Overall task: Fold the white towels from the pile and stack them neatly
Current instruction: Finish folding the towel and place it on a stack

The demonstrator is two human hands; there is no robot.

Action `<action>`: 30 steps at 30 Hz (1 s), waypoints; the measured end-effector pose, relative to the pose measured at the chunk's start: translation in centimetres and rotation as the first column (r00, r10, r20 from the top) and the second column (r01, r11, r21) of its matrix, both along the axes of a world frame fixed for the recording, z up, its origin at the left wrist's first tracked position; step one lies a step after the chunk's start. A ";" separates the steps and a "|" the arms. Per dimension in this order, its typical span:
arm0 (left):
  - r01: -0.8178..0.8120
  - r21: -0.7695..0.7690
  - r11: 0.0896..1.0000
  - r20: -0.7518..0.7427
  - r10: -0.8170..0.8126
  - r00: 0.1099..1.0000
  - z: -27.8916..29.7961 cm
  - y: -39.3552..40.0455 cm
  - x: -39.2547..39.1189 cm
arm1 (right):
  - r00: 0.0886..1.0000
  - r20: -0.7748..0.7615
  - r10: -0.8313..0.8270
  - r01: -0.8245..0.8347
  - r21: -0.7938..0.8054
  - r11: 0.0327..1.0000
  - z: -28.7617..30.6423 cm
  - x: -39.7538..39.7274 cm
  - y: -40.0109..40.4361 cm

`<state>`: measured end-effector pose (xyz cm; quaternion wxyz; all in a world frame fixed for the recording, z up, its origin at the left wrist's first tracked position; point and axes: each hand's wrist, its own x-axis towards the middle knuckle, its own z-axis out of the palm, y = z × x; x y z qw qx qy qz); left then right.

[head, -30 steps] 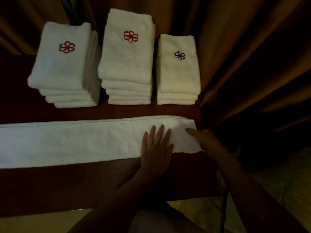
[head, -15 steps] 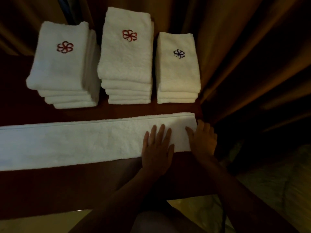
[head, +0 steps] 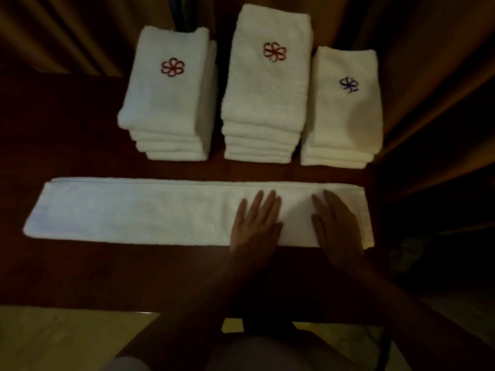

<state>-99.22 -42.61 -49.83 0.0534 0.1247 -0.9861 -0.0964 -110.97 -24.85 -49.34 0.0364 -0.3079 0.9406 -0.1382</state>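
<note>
A long white towel (head: 139, 212), folded into a narrow strip, lies across the dark wooden table (head: 80, 274). My left hand (head: 255, 223) lies flat on its right part, fingers straight. My right hand (head: 336, 224) presses flat on the towel's right end, a palm's width from the left. Behind the strip stand three stacks of folded white towels: the left stack (head: 171, 108) and the middle stack (head: 267, 97) carry red flower marks, the right stack (head: 345, 116) a purple one.
Brown curtains (head: 428, 62) hang behind and to the right of the table. The table's right edge runs just past the towel's end. Pale floor (head: 67, 338) shows below the table's front edge.
My right hand came from the towel's right edge onto its top and now lies flat. The left hand stayed in place. The view shifted left, showing the towel's whole length.
</note>
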 end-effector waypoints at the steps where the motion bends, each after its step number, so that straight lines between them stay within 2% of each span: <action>1: -0.019 -0.019 1.000 -0.008 0.019 1.000 0.0 -1.3 0.5 | 1.000 0.003 -0.004 0.004 0.013 1.000 0.0 -0.1 -0.1; 5: -0.037 -0.055 0.998 -0.062 0.034 0.997 -0.4 -5.0 2.3 | 0.999 -0.045 -0.012 0.016 0.104 0.994 0.0 -0.1 0.0; 7: -0.039 -0.027 0.999 -0.085 0.037 0.996 -0.6 -5.5 2.3 | 0.994 -0.094 -0.062 0.074 0.129 0.989 0.5 0.9 -1.8; 11: -0.003 0.042 0.999 0.017 0.002 1.000 -0.1 -5.1 1.8 | 0.998 -0.043 -0.044 0.045 0.017 0.999 0.6 5.5 -8.9; 14: 0.071 0.044 0.997 0.038 -0.072 0.997 -0.1 -7.5 2.8 | 0.997 -0.039 -0.069 0.073 0.128 0.989 -0.2 6.9 -10.1; 21: 0.165 -0.012 0.986 0.027 -0.164 0.986 0.0 -14.9 5.1 | 0.998 -0.034 -0.045 0.051 0.208 0.977 -0.1 6.4 -9.3; 24: 0.143 -0.022 0.989 0.060 -0.141 0.988 0.4 -17.7 5.9 | 0.998 -0.035 -0.059 0.067 0.292 0.954 0.2 6.6 -9.0; 26: 0.088 -0.012 0.996 0.056 -0.087 0.995 0.9 -18.8 6.1 | 0.990 -0.042 -0.133 0.139 0.330 0.934 1.1 6.9 -10.4; 28: 0.083 0.020 0.996 0.043 -0.084 0.996 0.9 -18.9 6.6 | 0.980 -0.108 -0.167 0.188 0.231 0.954 2.0 7.7 -13.7; 30: 0.148 0.049 0.988 0.053 -0.151 0.987 0.4 -17.9 7.9 | 0.986 -0.131 -0.104 0.113 0.060 0.992 1.8 9.7 -18.0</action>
